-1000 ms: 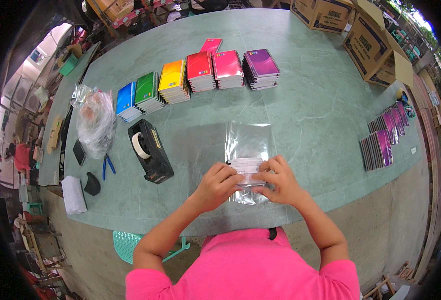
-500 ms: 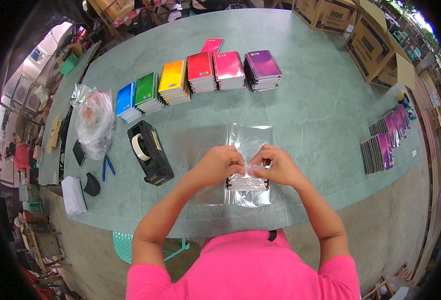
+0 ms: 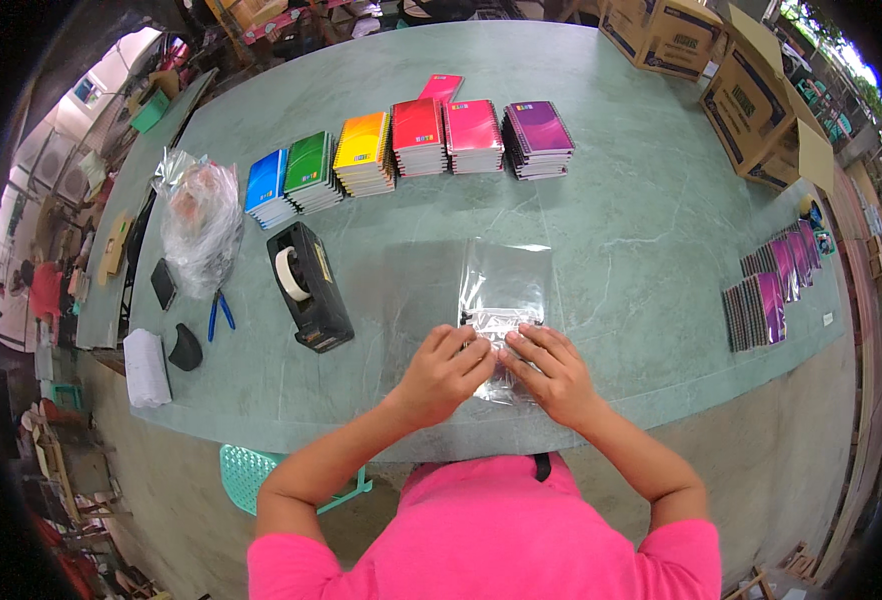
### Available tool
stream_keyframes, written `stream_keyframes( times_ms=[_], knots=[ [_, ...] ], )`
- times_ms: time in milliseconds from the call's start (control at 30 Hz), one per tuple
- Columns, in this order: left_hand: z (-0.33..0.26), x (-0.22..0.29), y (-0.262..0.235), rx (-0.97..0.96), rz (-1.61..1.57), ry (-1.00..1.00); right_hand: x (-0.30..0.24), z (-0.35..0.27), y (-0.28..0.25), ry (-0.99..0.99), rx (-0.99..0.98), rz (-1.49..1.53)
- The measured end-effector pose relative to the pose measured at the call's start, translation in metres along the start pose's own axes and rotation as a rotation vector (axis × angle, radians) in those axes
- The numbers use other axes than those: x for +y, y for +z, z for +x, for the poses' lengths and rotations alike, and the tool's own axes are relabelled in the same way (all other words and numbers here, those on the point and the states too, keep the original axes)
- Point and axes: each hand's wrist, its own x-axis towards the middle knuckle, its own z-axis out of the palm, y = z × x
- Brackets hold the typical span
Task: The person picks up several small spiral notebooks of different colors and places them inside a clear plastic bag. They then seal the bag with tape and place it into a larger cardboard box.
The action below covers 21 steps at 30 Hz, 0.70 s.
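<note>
A clear plastic bag (image 3: 506, 290) lies flat on the green table (image 3: 621, 210) in front of me. My left hand (image 3: 446, 370) and my right hand (image 3: 551, 368) rest side by side on the bag's near end, fingertips pressing it down onto the tabletop. A thin dark strip shows through the plastic just beyond my fingers. A black tape dispenser (image 3: 308, 287) stands to the left of my left hand.
Stacks of spiral notebooks (image 3: 416, 140) in blue, green, orange, red, pink and purple line the far side. More notebooks (image 3: 773, 295) lie fanned at the right edge. A bundle of plastic bags (image 3: 199, 225), blue pliers (image 3: 219, 313) and cardboard boxes (image 3: 751, 95) surround them.
My hands lifted the near end of the bag, then came back down and closer together, pressing it flat on the table.
</note>
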Motion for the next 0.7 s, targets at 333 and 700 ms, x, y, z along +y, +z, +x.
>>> stream_keyframes(
  times_ms=[333,700],
  knots=[
    [-0.132,-0.126,-0.028,0.569,-0.552,-1.704,0.002,-0.008,0.015,-0.003,0.085,-0.006],
    [-0.162,-0.059,-0.020,0.596,-0.862,-1.658,0.003,-0.009,0.017,-0.029,0.092,-0.016]
  ],
)
